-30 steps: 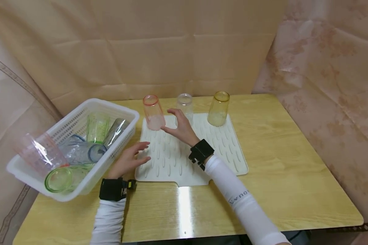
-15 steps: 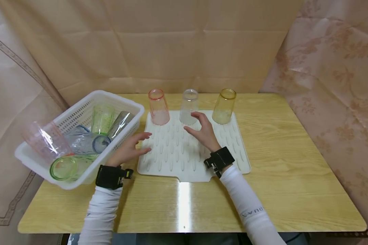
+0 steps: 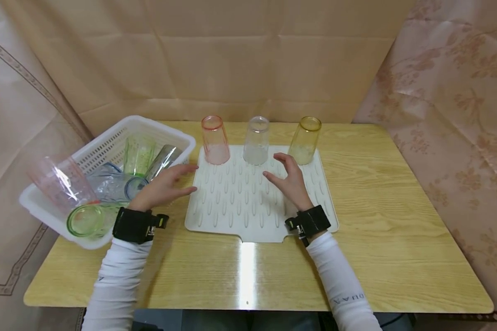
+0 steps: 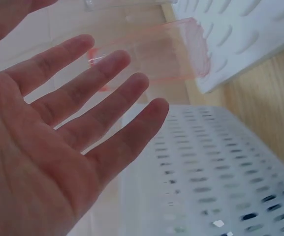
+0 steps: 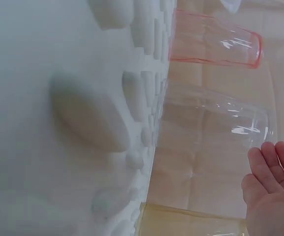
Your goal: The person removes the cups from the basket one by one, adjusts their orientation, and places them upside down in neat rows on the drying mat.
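Observation:
Three glasses stand upside down along the back of a white ridged drying mat (image 3: 240,202): a pink glass (image 3: 216,140) on the left, a clear glass (image 3: 256,140) in the middle, a yellow glass (image 3: 305,140) on the right. My right hand (image 3: 291,181) hovers over the mat in front of the clear and yellow glasses, thumb and fingers apart, holding nothing. My left hand (image 3: 162,188) is by the near right side of the white basket (image 3: 182,131), also holding nothing; its fingers spread in the left wrist view. In the right wrist view the clear glass (image 5: 215,118) lies beyond my fingers.
Inside the basket lie a large pink glass (image 3: 62,179), a blue glass (image 3: 116,184), a green glass (image 3: 138,154), another green glass (image 3: 87,220) and a dark grey glass (image 3: 163,161). A beige curtain (image 3: 215,59) hangs behind the wooden table (image 3: 389,220).
My right hand has moved right, away from the pink glass, past the clear one. My left hand has shifted left toward the basket. The head view has tilted slightly.

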A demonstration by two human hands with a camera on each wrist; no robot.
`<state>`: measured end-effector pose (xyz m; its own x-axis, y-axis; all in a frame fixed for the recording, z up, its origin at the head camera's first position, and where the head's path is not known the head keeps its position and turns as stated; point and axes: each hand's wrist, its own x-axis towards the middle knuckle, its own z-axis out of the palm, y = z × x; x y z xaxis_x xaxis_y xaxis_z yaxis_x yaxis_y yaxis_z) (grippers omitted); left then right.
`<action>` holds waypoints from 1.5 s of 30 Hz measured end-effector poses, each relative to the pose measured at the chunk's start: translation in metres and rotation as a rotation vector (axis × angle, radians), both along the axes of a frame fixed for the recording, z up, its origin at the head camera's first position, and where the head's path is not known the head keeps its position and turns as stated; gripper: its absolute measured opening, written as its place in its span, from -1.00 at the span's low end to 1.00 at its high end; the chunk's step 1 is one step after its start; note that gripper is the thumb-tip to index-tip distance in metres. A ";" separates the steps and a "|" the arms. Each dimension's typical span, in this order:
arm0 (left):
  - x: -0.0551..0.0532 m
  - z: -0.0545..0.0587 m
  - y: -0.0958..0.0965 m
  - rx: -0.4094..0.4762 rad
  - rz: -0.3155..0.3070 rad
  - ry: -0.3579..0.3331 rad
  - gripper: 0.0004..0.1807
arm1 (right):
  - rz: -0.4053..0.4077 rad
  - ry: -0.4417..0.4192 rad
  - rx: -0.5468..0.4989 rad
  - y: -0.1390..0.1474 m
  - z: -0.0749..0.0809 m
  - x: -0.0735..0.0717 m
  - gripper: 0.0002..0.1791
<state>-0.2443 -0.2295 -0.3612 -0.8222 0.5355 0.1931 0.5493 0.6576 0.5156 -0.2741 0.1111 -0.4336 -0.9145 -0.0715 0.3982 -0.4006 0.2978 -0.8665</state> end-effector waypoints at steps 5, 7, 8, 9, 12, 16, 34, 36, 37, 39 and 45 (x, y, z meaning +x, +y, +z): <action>0.001 0.014 -0.005 -0.014 -0.022 0.031 -0.47 | 0.011 -0.001 -0.005 -0.003 0.025 0.022 -0.37; 0.002 0.021 -0.007 -0.009 -0.032 0.026 -0.49 | 0.008 -0.001 -0.002 -0.002 0.035 0.030 -0.40; 0.002 0.025 -0.008 -0.003 -0.033 0.018 -0.49 | 0.008 0.002 -0.003 -0.001 0.038 0.034 -0.40; 0.003 0.029 -0.009 0.001 -0.034 0.013 -0.49 | 0.006 0.012 -0.005 0.000 0.039 0.035 -0.41; 0.003 0.042 -0.012 0.006 -0.041 0.015 -0.49 | -0.005 0.043 -0.015 0.006 0.040 0.039 -0.43; 0.003 0.058 -0.017 -0.033 -0.034 0.034 -0.46 | -0.019 0.066 -0.023 0.013 0.041 0.043 -0.43; -0.013 0.112 -0.082 -0.204 0.134 -0.070 -0.41 | -0.050 0.101 -0.038 0.013 0.048 0.057 -0.45; -0.017 0.113 -0.096 -0.198 0.153 -0.085 -0.42 | -0.056 0.103 -0.033 0.014 0.048 0.058 -0.45; -0.019 0.113 -0.103 -0.205 0.168 -0.090 -0.42 | -0.060 0.103 -0.032 0.014 0.049 0.059 -0.45; -0.023 0.114 -0.119 -0.235 0.201 -0.106 -0.42 | -0.068 0.105 -0.030 0.015 0.049 0.060 -0.45; -0.029 0.114 -0.162 -0.315 0.312 -0.134 -0.40 | -0.081 0.109 -0.033 0.016 0.049 0.064 -0.45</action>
<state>-0.2731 -0.3910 -0.2475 -0.9601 0.2736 -0.0580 0.2422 0.9170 0.3170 -0.2101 0.1275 -0.3848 -0.8678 0.0152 0.4966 -0.4691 0.3048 -0.8289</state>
